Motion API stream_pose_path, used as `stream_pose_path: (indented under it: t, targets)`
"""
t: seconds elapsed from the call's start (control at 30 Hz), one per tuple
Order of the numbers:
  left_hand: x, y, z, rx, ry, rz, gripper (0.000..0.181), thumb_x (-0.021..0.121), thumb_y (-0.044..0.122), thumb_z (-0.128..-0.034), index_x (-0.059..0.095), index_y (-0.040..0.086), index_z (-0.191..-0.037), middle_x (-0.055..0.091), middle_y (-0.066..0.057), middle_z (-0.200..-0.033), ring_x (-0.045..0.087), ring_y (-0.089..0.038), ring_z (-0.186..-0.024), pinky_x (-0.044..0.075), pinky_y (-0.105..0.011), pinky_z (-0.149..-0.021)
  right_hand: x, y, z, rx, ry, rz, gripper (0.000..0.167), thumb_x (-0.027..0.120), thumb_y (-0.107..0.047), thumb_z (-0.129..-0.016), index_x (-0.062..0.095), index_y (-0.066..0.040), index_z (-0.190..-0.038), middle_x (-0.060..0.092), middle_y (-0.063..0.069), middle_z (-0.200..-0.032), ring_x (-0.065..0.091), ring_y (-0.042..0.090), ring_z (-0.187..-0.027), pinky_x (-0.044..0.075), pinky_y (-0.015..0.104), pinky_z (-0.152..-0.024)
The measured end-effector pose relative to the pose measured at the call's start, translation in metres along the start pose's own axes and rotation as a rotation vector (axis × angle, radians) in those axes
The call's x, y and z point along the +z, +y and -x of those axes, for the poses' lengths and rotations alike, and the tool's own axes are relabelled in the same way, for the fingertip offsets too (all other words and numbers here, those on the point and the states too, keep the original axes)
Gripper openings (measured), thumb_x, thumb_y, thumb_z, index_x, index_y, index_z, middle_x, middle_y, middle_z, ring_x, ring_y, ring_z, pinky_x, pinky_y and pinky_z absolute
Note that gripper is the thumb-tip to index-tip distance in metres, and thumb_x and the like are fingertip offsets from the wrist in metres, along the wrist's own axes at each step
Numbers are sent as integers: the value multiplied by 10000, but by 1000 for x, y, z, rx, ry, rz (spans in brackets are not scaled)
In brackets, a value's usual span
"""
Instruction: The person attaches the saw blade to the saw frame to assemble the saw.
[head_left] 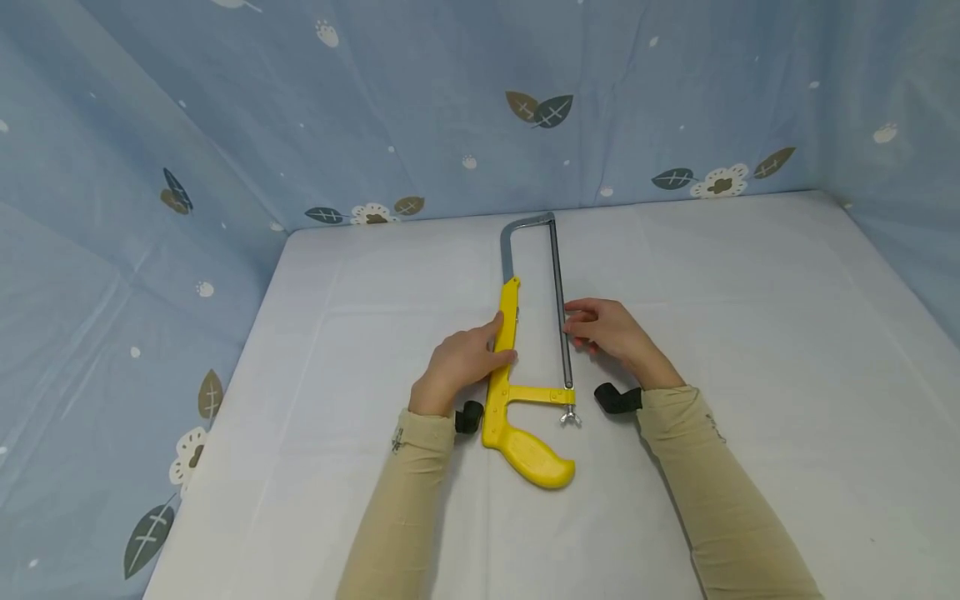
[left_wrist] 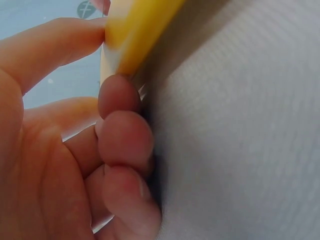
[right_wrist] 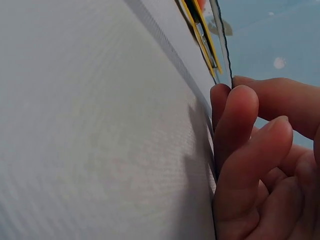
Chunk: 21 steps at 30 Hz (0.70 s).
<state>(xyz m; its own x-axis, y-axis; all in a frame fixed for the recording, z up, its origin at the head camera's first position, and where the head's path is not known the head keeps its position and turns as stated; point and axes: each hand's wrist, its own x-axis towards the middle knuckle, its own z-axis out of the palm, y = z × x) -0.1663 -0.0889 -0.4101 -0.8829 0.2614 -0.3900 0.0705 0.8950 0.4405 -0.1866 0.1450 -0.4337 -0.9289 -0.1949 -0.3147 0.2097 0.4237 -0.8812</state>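
A hacksaw [head_left: 506, 329] with a yellow frame, a yellow handle and a grey metal front bow lies on the white table, handle toward me. My left hand [head_left: 463, 362] holds the yellow frame, its thumb on the inner side. In the left wrist view the yellow frame [left_wrist: 145, 35] is blurred between thumb and fingers, and several fingertips rest near the cloth. On the other side, my right hand [head_left: 611, 333] pinches the hacksaw blade [head_left: 557, 275] at about its middle. Up close in the right wrist view, the blade [right_wrist: 223, 45] runs edge-on to the fingertips [right_wrist: 242, 102].
A wing nut [head_left: 571, 417] sits at the near end of the blade. Black wrist cameras [head_left: 618, 398] are strapped at both cuffs. A white cloth covers the table [head_left: 750, 317], and a blue patterned curtain [head_left: 450, 100] hangs behind it and along its sides.
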Motion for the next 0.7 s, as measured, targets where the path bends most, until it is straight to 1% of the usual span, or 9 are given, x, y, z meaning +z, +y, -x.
stream_pose_path:
  t: [0.27,0.43,0.7]
  targets:
    - [0,0,0,-1,2,7,713,539,497,-830,197,286,-1420,404,5,-1364,428,-196,-1153,346,-389,-919,1,-2,1,16,13,48,443,606,-173,-854,465,-95,-1267,597,98,-949,532,194,-623,448,276,-520]
    - [1,0,0,4,4,6,711,538,493,-832,200,281,-1421,406,5,-1363,432,-194,-1145,349,-388,-915,2,-2,2,32,23,52,441,615,-182,-847,471,-99,-1256,580,100,-941,539,196,-628,451,276,-527]
    - [0,0,0,4,8,-2,705,535,489,-834,201,283,-1420,409,6,-1360,435,-193,-1146,359,-382,-903,1,-6,5,6,31,68,436,610,-210,-853,474,-83,-1247,580,115,-939,552,204,-634,459,288,-539]
